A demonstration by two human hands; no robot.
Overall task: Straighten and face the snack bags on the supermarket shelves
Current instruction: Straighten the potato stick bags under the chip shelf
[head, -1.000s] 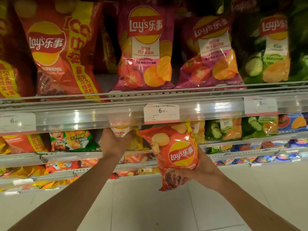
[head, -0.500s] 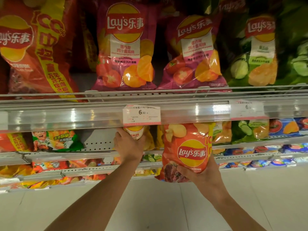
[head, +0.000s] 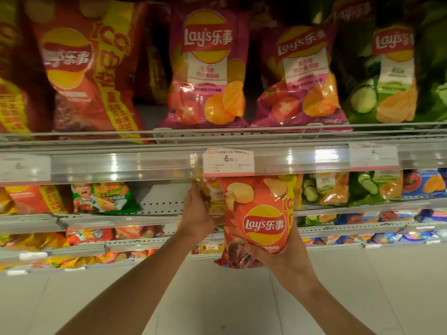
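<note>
A: Which step is this, would you say?

B: Placing, I think. The right hand (head: 280, 257) grips the lower end of a glossy orange-red crinkly plastic bag of Lay's crisps (head: 258, 218), fingers curled round its bottom corner. The bag is upright with its logo facing out, held in front of the second shelf (head: 159, 205), its top edge just under the white paper price label (head: 228, 162) on the clear plastic rail.

A: And the left hand (head: 197, 213)?

B: It is reached into that same shelf, against a pale yellow-and-red crinkly snack bag (head: 212, 197) standing just beside the orange-red one. It seems to be holding that bag back or aside. Whether its fingers wrap round the bag or only press on it I cannot tell; they are hidden behind it.

A: So the orange-red bag isn't on the shelf yet?

B: No, its bottom hangs below the shelf's front edge, in the air.

A: What does the next move call for?

B: My judgement: lift the bag a little so its base clears the shelf lip, slide it back into the gap the left hand keeps open, and set it standing with the logo forward. To the left, beyond a bare stretch of perforated back panel, stands a green cartoon-printed snack bag (head: 104, 198); that stretch may want filling too.
</note>
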